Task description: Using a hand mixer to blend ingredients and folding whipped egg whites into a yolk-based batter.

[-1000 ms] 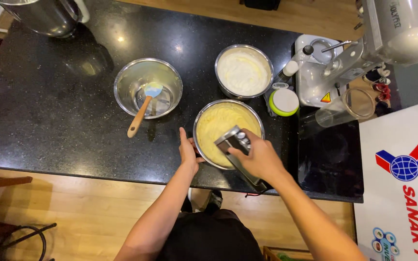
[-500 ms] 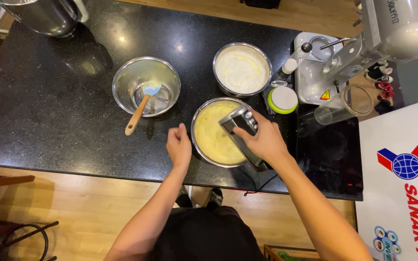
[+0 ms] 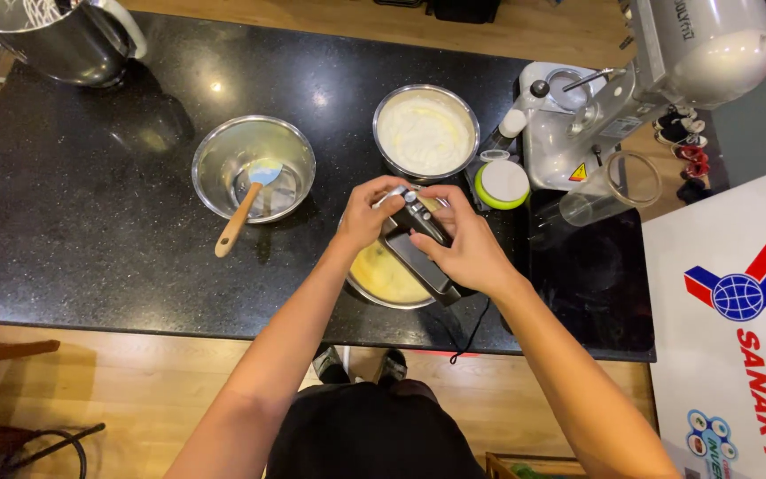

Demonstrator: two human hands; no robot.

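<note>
Joining right hand (image 3: 467, 253), left hand (image 3: 367, 213) now on hand mixer (image 3: 418, 232)

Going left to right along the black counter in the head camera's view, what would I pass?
Metal pitcher → steel bowl with spatula → bowl of white cream → green-rimmed lid → stand mixer.

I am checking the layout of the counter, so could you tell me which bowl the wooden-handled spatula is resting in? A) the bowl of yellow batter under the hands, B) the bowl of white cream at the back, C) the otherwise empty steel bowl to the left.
C: the spatula lies in the otherwise empty steel bowl, its wooden handle sticking out over the rim, left of the batter bowl and cream bowl.
</note>
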